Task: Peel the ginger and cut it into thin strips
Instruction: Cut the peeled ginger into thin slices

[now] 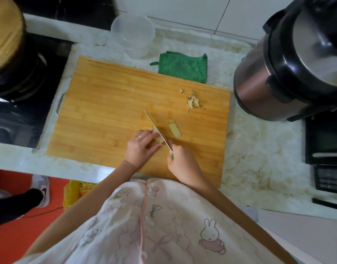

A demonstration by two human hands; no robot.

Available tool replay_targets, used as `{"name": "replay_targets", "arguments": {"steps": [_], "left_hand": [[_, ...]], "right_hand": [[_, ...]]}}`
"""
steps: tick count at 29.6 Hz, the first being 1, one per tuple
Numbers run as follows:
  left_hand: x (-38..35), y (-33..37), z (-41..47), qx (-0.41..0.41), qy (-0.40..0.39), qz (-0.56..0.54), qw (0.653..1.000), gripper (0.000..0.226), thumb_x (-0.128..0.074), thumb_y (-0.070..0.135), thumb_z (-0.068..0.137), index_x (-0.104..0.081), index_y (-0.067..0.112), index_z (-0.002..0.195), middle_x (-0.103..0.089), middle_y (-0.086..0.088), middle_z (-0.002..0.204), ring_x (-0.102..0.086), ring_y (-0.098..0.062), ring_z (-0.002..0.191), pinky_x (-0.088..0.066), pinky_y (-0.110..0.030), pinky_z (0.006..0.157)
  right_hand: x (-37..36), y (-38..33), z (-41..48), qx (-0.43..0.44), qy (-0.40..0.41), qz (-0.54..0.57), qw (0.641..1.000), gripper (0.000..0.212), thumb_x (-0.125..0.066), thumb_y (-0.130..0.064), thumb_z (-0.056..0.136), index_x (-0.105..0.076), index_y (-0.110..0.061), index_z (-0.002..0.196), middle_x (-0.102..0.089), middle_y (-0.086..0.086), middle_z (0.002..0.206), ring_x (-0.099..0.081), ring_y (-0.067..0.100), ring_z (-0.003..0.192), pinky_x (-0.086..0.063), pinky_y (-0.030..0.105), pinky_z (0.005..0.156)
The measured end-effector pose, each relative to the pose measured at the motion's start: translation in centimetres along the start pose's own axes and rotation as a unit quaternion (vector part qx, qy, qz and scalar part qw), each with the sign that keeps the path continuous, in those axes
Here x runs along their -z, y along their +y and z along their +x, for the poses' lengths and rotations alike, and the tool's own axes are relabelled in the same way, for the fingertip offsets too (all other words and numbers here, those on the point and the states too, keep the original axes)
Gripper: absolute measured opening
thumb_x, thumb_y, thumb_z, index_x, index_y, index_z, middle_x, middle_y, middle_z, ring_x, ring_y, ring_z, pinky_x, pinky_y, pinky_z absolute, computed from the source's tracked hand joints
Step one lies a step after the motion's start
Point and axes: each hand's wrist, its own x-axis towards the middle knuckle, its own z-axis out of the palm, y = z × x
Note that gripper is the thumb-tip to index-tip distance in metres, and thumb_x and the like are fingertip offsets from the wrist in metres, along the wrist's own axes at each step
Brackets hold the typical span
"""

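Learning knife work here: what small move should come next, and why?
Probably press the knife down through the ginger: the right hand grips it with the blade across the piece, the left hand holds the piece, and only one slice lies cut on the board.

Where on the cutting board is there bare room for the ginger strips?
Bare: the cutting board left of the left hand, and its far band near the green cloth. Crowded: around the right hand, knife and ginger, plus the slice and peel scraps to their right.
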Motion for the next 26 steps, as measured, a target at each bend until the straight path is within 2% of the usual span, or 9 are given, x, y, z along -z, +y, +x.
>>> {"name": "replay_targets", "arguments": {"steps": [5,7,9,12,16,18,20,24,26], "left_hand": [[0.2,0.0,0.0,0.003,-0.007,-0.003,1.000,0.025,-0.071,0.034,0.081,-0.066,0.019,0.100,-0.070,-0.009,0.089,-0.058,-0.016,0.090,-0.046,-0.024,0.075],[0.1,-0.1,0.0,0.009,-0.020,0.008,1.000,0.026,-0.071,0.035,0.081,-0.072,0.013,0.094,-0.070,-0.009,0.090,-0.058,-0.016,0.091,-0.046,-0.024,0.075],[0.1,-0.1,-0.1,0.013,-0.030,0.007,0.999,0.029,-0.070,0.036,0.082,-0.075,0.009,0.092,-0.070,-0.008,0.090,-0.058,-0.016,0.092,-0.046,-0.022,0.076],[0.1,-0.2,-0.1,0.015,-0.033,0.008,0.999,0.029,-0.070,0.036,0.081,-0.075,0.009,0.091,-0.071,-0.008,0.090,-0.059,-0.016,0.093,-0.046,-0.022,0.077],[0.0,0.0,-0.2,0.011,-0.026,0.011,1.000,0.028,-0.071,0.035,0.081,-0.075,0.009,0.090,-0.071,-0.008,0.090,-0.059,-0.016,0.094,-0.045,-0.022,0.077],[0.1,0.0,0.1,0.010,-0.022,0.009,1.000,0.028,-0.070,0.035,0.081,-0.075,0.009,0.090,-0.071,-0.009,0.090,-0.058,-0.015,0.094,-0.045,-0.022,0.077],[0.1,0.0,0.0,0.013,-0.022,0.007,1.000,0.028,-0.071,0.035,0.080,-0.075,0.009,0.090,-0.071,-0.009,0.090,-0.059,-0.015,0.094,-0.045,-0.022,0.078],[0.1,0.0,-0.2,0.021,-0.019,0.003,1.000,0.027,-0.071,0.035,0.081,-0.074,0.010,0.091,-0.071,-0.008,0.091,-0.059,-0.016,0.093,-0.047,-0.024,0.077],[0.1,-0.1,-0.2,0.018,-0.018,0.009,1.000,0.028,-0.070,0.036,0.081,-0.074,0.010,0.091,-0.071,-0.008,0.091,-0.060,-0.016,0.093,-0.047,-0.024,0.076]], "right_hand": [[0.5,0.4,-0.6,-0.014,-0.018,0.010,1.000,0.025,-0.043,-0.013,0.095,-0.055,-0.008,0.116,-0.064,0.016,0.091,-0.059,0.036,0.095,-0.034,0.033,0.065],[0.9,0.6,-0.9,-0.024,-0.031,0.023,0.999,0.011,-0.043,-0.013,0.096,-0.054,-0.012,0.094,-0.050,0.004,0.068,-0.057,0.035,0.084,-0.027,0.029,0.060],[1.0,0.5,-0.3,-0.019,-0.029,0.032,0.999,0.015,-0.044,-0.011,0.094,-0.045,-0.014,0.080,-0.036,-0.005,0.060,-0.049,0.029,0.071,-0.026,0.028,0.059],[0.8,0.6,0.3,-0.016,-0.031,0.041,0.999,0.013,-0.044,-0.011,0.094,-0.042,-0.013,0.081,-0.036,-0.004,0.060,-0.045,0.023,0.067,-0.027,0.029,0.058],[0.6,1.1,-0.2,-0.015,-0.031,0.024,0.999,0.023,-0.043,-0.011,0.094,-0.040,-0.019,0.073,-0.040,-0.001,0.061,-0.045,0.024,0.060,-0.026,0.028,0.058],[0.8,0.8,0.0,-0.002,-0.028,0.028,0.999,0.011,-0.044,-0.010,0.094,-0.055,-0.012,0.095,-0.052,0.007,0.068,-0.053,0.031,0.069,-0.029,0.029,0.059],[0.7,0.9,0.2,0.000,-0.025,0.045,0.999,0.019,-0.043,-0.009,0.094,-0.057,-0.006,0.106,-0.049,0.005,0.066,-0.054,0.032,0.070,-0.030,0.029,0.058],[0.4,2.2,-0.6,-0.026,-0.045,0.080,0.995,0.019,-0.041,-0.010,0.096,-0.047,-0.015,0.078,-0.039,-0.004,0.061,-0.038,0.011,0.050,-0.024,0.019,0.043],[0.6,2.0,-0.2,-0.029,-0.052,0.090,0.994,0.016,-0.041,-0.010,0.096,-0.050,-0.010,0.083,-0.043,-0.001,0.062,-0.039,0.010,0.049,-0.026,0.018,0.043]]}}
